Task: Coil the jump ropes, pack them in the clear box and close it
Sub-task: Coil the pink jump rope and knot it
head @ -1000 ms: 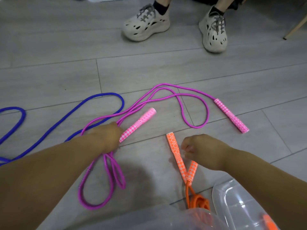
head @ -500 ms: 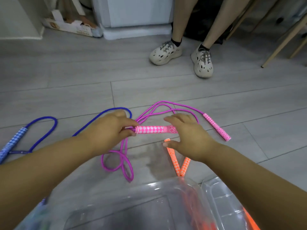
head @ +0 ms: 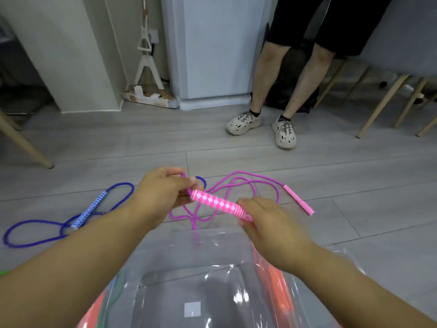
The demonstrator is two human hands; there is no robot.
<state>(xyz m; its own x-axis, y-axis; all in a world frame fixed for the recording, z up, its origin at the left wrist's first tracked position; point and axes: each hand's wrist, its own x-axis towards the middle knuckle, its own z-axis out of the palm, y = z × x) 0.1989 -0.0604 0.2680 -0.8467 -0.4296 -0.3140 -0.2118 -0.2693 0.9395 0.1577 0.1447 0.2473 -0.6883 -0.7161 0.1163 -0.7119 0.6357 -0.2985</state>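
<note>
A pink checkered handle point(head: 216, 202) of the magenta jump rope point(head: 246, 183) is lifted above the floor. My left hand point(head: 163, 192) pinches the rope where it enters the handle's far end. My right hand point(head: 267, 221) grips the handle's near end. The rope's other pink handle point(head: 299, 202) lies on the floor to the right, with the cord looping between. A blue jump rope point(head: 59, 223) with a blue patterned handle point(head: 88, 209) lies on the floor at left. The clear box point(head: 189, 280) sits just below my arms, with orange rope point(head: 276, 287) blurred along its right side.
Another person's legs and cream clogs point(head: 283, 131) stand on the grey floor beyond the ropes. Wooden chair legs point(head: 383, 102) are at the far right and one point(head: 26, 147) at the left. A white cabinet point(head: 212, 55) and a cardboard tray point(head: 149, 98) stand at the back.
Both hands have lifted the pink handle off the floor and tilted it, the right hand now closed on its near end. The view has tilted up, and the clear box fills more of the foreground.
</note>
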